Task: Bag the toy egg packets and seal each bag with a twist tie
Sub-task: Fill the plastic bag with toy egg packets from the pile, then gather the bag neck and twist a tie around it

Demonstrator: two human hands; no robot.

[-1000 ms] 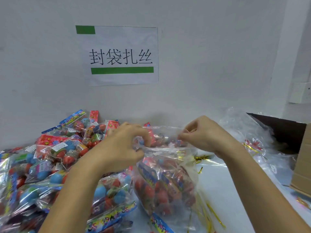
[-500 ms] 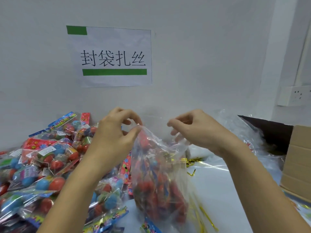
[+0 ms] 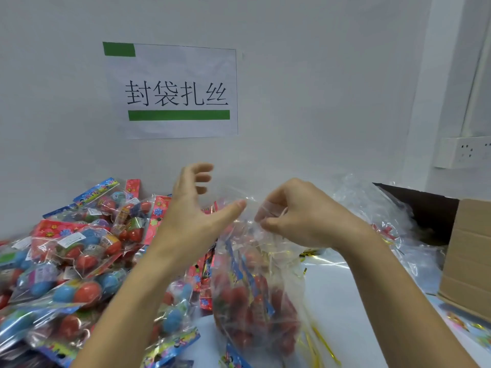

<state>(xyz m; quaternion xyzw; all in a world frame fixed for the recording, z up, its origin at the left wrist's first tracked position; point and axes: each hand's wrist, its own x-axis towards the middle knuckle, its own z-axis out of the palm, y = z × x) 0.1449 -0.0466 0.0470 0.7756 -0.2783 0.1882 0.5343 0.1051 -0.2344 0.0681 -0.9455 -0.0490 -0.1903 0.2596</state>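
Observation:
A clear plastic bag [image 3: 255,296] filled with toy egg packets stands on the white table, held up by its top. My right hand [image 3: 297,213] pinches the gathered top of the bag between thumb and fingers. My left hand [image 3: 196,205] is spread beside the bag's mouth, its fingers loosely curved and apart from the plastic, its thumb tip touching the bag top. A heap of loose toy egg packets [image 3: 74,261] with red and blue eggs covers the table on the left. Gold twist ties [image 3: 321,341] lie on the table by the bag.
A cardboard box [image 3: 467,261] stands at the right edge, with crumpled clear bags [image 3: 377,208] piled beside and behind it. A paper sign [image 3: 175,91] hangs on the white wall. A wall socket [image 3: 465,152] sits at the far right.
My left hand has let go of the bag's top and spread its fingers. My right hand has kept its pinch on the bag mouth, which is now gathered narrower.

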